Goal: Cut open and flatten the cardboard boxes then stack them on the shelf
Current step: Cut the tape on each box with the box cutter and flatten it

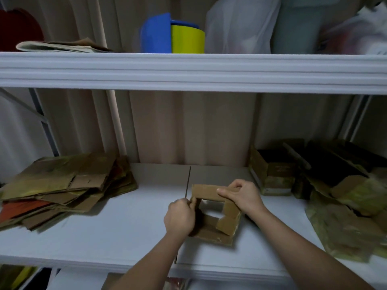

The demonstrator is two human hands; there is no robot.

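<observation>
1. A small open cardboard box (217,216) sits on the white shelf (104,237), near its front edge and about midway along; its flaps stand up and nothing can be made out inside it
2. The right hand (240,195) pinches the far top flap of the box, fingers curled over the cardboard edge and thumb laid along it
3. The left hand (180,216) is clenched round a thin knife (187,183) at the left corner of the box; the blade points up and away, toward the back of the shelf
4. To the left on the same shelf lies a pile of flattened cardboard (67,185), sheets overlapping loosely, with an orange-red sheet showing at its lower left; it lies well apart from the box
5. To the right, against the back, stand several uncut boxes (274,170) with dark tops, close together; in front of them lies crumpled brown and yellow-green wrapping (345,222), reaching the shelf's front right
6. The upper shelf (188,70) crosses the view above the hands; on it stand a blue and yellow container (173,36), folded newspaper (56,46) to the left, and pale plastic bags (240,24) to the right
7. A beige ribbed wall (188,126) closes the back
</observation>
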